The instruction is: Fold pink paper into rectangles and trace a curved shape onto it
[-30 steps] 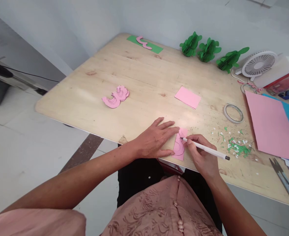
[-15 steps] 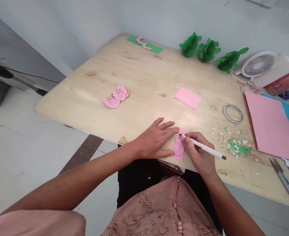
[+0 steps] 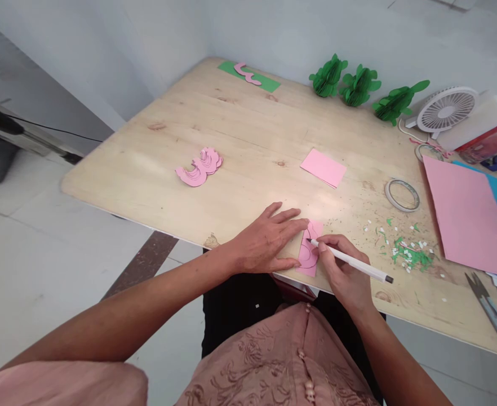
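Note:
A small pink paper strip (image 3: pixel 310 262) with a curved outline drawn on it lies at the table's near edge. My left hand (image 3: pixel 267 239) rests flat with fingers spread, its index fingertip and thumb on the strip's left side. Between the fingers of my right hand (image 3: pixel 347 273) is a white pen (image 3: pixel 356 261), its dark tip touching the strip near the middle. Farther off to the left sits a pile of pink scalloped paper cutouts (image 3: pixel 200 167). Beyond my hands lies a pink paper rectangle (image 3: pixel 323 168).
Green and white paper scraps (image 3: pixel 411 254) lie right of my hand, near a tape roll (image 3: pixel 402 195), large pink sheets (image 3: pixel 468 214) and thread snips (image 3: pixel 487 307). Along the wall stand green paper trees (image 3: pixel 360 85) and a white fan (image 3: pixel 447 111). A green strip (image 3: pixel 269 84) lies at the far corner.
My right hand and the pen tip have moved slightly toward me down the strip, and the drawn line is longer. My left hand has stayed in place.

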Demonstrator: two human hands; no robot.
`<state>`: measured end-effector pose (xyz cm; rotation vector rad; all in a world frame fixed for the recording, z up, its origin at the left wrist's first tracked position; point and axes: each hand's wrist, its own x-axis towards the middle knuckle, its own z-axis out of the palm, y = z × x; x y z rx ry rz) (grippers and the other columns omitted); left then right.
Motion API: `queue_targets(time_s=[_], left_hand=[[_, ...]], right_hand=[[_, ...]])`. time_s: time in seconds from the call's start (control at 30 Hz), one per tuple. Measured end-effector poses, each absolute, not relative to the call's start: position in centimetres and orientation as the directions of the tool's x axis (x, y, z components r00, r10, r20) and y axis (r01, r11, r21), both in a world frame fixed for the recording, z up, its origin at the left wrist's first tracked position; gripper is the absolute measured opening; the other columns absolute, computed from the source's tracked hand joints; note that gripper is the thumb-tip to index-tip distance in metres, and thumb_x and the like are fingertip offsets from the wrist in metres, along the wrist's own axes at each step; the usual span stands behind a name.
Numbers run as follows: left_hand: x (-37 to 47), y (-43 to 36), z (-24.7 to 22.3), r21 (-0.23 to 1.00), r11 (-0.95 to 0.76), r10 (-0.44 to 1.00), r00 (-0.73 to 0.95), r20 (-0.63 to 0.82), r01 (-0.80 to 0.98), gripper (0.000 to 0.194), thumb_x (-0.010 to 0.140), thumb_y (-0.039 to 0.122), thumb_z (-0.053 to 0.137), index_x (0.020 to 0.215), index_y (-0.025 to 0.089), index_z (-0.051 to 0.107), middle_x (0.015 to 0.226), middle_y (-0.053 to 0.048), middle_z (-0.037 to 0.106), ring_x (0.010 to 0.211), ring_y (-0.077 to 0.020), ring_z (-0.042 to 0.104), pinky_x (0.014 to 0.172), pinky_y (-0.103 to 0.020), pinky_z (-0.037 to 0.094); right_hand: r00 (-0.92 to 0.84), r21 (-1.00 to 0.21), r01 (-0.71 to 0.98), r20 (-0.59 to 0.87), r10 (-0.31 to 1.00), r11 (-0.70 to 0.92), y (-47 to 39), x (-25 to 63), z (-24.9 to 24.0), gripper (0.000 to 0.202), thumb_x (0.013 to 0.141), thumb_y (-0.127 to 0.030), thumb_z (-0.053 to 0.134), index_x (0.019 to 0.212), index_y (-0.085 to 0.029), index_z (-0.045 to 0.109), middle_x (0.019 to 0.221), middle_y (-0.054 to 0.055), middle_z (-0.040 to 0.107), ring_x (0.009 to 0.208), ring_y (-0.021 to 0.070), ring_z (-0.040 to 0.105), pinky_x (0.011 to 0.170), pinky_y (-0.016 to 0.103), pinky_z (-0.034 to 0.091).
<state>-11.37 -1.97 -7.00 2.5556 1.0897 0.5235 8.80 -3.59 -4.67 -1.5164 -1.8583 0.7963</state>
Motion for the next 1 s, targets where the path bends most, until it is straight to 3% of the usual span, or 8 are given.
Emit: queue_targets(time_s=[0.67,1.0], left_hand=[[-11.3,-2.0,-6.9,0.420,-0.666,0.732,0.649,0.209,0.616,0.061,0.085,0.043,0.056,0.135,0.013,0.037,0.139,-0.013,0.049,0.138,-0.0284,0.030,0.115,-0.049,0.013],[-11.3,-1.9,-6.9,0.424,-0.653,0.743,0.638,0.202,0.628,0.063,0.085,0.046,0.055,0.136,0.015,0.036,0.138,-0.014,0.049,0.137,-0.0287,0.032,0.115,-0.050,0.016]], right_hand=[[-0.220,-0.765,0.616,0.059,0.974,0.186,-3.2,8.5,-4.8,0.013,0.084,-0.028,0.053,0.084,-0.022,0.064,0.073,0.000,0.069,0.067,0.0162,0.064,0.062,0.026,0.047],[-0.110,-0.849,0.521,0.038,0.993,0.090,-4.7,9.9,-4.7,0.014,0.087,-0.032,0.055,0.089,-0.021,0.063,0.075,0.002,0.071,0.074,0.0197,0.069,0.068,0.030,0.051]])
